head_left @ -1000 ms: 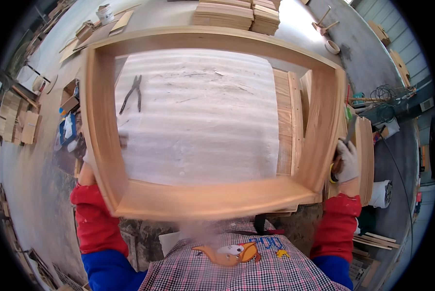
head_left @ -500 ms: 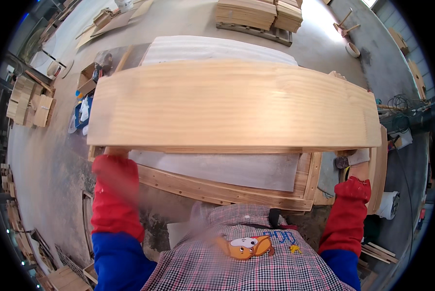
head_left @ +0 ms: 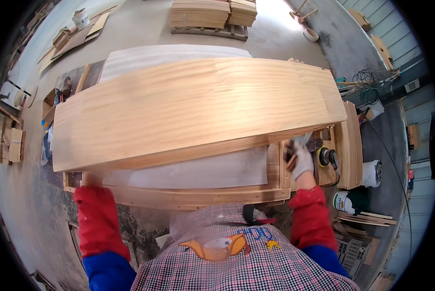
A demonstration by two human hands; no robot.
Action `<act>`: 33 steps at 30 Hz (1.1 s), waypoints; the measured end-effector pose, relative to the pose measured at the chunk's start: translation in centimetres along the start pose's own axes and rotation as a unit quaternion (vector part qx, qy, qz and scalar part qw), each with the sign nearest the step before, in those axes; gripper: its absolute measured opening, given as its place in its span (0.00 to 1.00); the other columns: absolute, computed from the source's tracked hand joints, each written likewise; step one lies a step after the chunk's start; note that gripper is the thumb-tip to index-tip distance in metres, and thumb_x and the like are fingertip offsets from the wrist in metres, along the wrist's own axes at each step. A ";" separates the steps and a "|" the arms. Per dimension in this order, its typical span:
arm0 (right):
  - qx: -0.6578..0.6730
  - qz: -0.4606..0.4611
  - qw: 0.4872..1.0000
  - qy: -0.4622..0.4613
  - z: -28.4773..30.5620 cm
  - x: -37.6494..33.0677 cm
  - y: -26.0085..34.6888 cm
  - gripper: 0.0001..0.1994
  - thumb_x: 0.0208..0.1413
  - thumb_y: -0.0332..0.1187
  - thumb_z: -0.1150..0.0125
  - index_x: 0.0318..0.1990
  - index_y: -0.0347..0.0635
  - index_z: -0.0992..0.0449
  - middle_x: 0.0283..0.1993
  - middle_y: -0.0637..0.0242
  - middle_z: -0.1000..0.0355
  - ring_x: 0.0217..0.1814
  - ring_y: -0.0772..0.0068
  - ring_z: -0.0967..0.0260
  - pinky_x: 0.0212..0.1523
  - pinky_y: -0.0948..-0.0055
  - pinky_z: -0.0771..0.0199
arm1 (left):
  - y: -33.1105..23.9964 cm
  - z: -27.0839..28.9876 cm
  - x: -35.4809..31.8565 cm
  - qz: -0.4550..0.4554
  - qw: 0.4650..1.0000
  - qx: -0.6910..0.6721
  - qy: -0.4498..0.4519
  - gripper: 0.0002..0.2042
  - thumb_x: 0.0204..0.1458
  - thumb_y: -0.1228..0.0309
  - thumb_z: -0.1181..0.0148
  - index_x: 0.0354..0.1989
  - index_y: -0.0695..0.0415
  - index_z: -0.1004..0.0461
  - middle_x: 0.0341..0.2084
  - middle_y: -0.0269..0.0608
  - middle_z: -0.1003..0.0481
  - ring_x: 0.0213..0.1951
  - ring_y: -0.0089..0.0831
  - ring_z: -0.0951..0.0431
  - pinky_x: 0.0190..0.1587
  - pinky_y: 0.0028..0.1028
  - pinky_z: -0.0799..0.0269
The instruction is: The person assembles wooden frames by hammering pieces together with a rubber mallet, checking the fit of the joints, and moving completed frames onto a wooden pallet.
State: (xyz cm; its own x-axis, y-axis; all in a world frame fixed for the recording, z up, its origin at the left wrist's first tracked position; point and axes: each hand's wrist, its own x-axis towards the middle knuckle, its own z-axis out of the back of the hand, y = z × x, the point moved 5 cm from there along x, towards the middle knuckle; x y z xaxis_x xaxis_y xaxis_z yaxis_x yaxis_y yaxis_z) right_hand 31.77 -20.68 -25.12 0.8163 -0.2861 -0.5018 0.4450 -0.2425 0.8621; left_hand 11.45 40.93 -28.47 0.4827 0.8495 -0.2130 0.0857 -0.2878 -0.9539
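**Wooden frame turning on edge between two hands**

The right hand [head_left: 302, 162], in a pale glove, is curling its fingers around the right end of the wooden frame [head_left: 198, 109], clamped on the wood. The left hand is gripping the frame's left end, but it is lying hidden behind the near edge of the board, so how its fingers are closing cannot be told; only the red sleeve [head_left: 97, 218] is showing.

The frame is standing over the middle of the workbench [head_left: 188, 196], one broad side board facing the camera and blurring slightly. A second ago it was lying flat and open, the bench top showing through it; half a second ago it was already tipped up, and now the broad side is filling still more of the view, its right end sitting higher.

The board is covering most of the pale sheet [head_left: 198, 169] on the bench. To the right, an orbital sander [head_left: 328, 157] is resting near the gloved hand, partly cut off by it. Far off, stacked boards [head_left: 212, 13] are sitting on the floor.
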 end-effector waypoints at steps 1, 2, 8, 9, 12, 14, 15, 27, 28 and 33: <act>-0.009 -0.058 0.998 0.022 2.6 0.3 -3.0 0.08 0.55 0.37 0.45 0.36 0.44 0.30 0.26 0.69 0.31 0.22 0.74 0.33 0.18 0.75 0.34 | 0.4 -0.4 -1.5 0.027 0.998 -0.058 -0.005 0.23 0.56 0.56 0.53 0.55 0.58 0.40 0.36 0.40 0.25 0.39 0.34 0.26 0.42 0.26 0.32; -0.019 -0.118 0.992 0.047 3.8 -0.7 -5.1 0.09 0.55 0.38 0.44 0.37 0.43 0.30 0.25 0.67 0.31 0.21 0.73 0.33 0.20 0.73 0.31 | 0.6 -0.9 -3.4 0.062 0.992 -0.111 -0.014 0.23 0.56 0.56 0.53 0.55 0.58 0.40 0.36 0.40 0.25 0.39 0.34 0.26 0.42 0.26 0.32; -0.235 -0.158 0.931 0.229 0.9 -9.7 -10.7 0.17 0.54 0.36 0.45 0.50 0.39 0.34 0.29 0.65 0.33 0.23 0.76 0.36 0.22 0.75 0.33 | 6.8 1.2 -17.0 0.269 0.957 -0.071 -0.087 0.09 0.53 0.59 0.48 0.32 0.50 0.30 0.26 0.29 0.31 0.28 0.25 0.31 0.30 0.25 0.35; -0.240 -0.158 0.916 0.280 0.2 -10.3 -11.1 0.21 0.53 0.35 0.45 0.53 0.38 0.35 0.32 0.64 0.33 0.26 0.75 0.35 0.25 0.76 0.31 | 8.2 1.1 -18.3 0.257 0.964 -0.061 0.026 0.08 0.53 0.63 0.47 0.35 0.52 0.31 0.28 0.32 0.30 0.29 0.26 0.30 0.32 0.27 0.33; -0.404 0.115 0.866 0.270 -2.6 -7.1 -8.2 0.25 0.51 0.33 0.46 0.57 0.36 0.40 0.38 0.53 0.32 0.37 0.61 0.32 0.37 0.65 0.31 | 6.0 -3.7 -20.3 0.110 0.975 0.044 0.189 0.08 0.53 0.70 0.47 0.39 0.58 0.32 0.33 0.40 0.29 0.34 0.29 0.28 0.39 0.30 0.31; -0.500 0.324 0.779 0.195 -4.7 -5.5 -5.1 0.25 0.51 0.31 0.49 0.58 0.36 0.42 0.44 0.44 0.34 0.45 0.49 0.33 0.45 0.60 0.32 | -1.2 -8.2 -21.3 -0.030 0.965 0.134 0.222 0.08 0.53 0.72 0.49 0.40 0.60 0.33 0.36 0.44 0.29 0.38 0.32 0.28 0.45 0.32 0.31; -0.561 0.344 0.737 0.154 -5.9 -5.0 -3.3 0.23 0.52 0.32 0.50 0.57 0.38 0.40 0.44 0.43 0.34 0.45 0.47 0.33 0.45 0.58 0.32 | -6.3 -9.9 -21.9 -0.226 0.930 0.175 0.230 0.08 0.53 0.71 0.50 0.40 0.60 0.33 0.37 0.45 0.30 0.40 0.34 0.29 0.47 0.33 0.33; -0.822 0.270 0.501 0.000 -8.8 -1.4 -1.6 0.14 0.55 0.37 0.54 0.48 0.49 0.32 0.36 0.50 0.27 0.40 0.46 0.29 0.42 0.55 0.28 | -18.0 -15.3 -20.3 -0.611 0.563 0.546 0.102 0.20 0.46 0.59 0.42 0.47 0.53 0.26 0.49 0.40 0.28 0.55 0.38 0.34 0.61 0.39 0.46; -0.824 0.261 0.503 0.000 -9.3 -1.7 -1.6 0.14 0.55 0.37 0.54 0.48 0.49 0.32 0.36 0.50 0.27 0.41 0.46 0.29 0.42 0.55 0.28 | -18.2 -15.2 -20.2 -0.611 0.563 0.548 0.097 0.20 0.45 0.59 0.42 0.46 0.53 0.26 0.48 0.38 0.28 0.55 0.38 0.34 0.61 0.39 0.46; -0.834 0.258 0.488 0.002 -10.1 -1.5 -0.7 0.14 0.55 0.38 0.56 0.48 0.50 0.32 0.37 0.48 0.27 0.40 0.46 0.29 0.41 0.51 0.30 | -17.1 -14.6 -19.3 -0.647 0.594 0.474 0.055 0.19 0.46 0.59 0.42 0.47 0.51 0.26 0.48 0.36 0.28 0.55 0.35 0.33 0.61 0.41 0.46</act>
State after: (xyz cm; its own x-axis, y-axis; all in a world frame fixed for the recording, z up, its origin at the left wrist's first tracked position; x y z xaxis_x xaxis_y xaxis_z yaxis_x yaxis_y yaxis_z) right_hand 33.97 -10.76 -24.32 0.9776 0.0911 -0.1900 -0.1406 0.9536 -0.2661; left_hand 13.33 22.99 -4.93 0.6058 0.0387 0.7947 -0.0575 0.9983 -0.0047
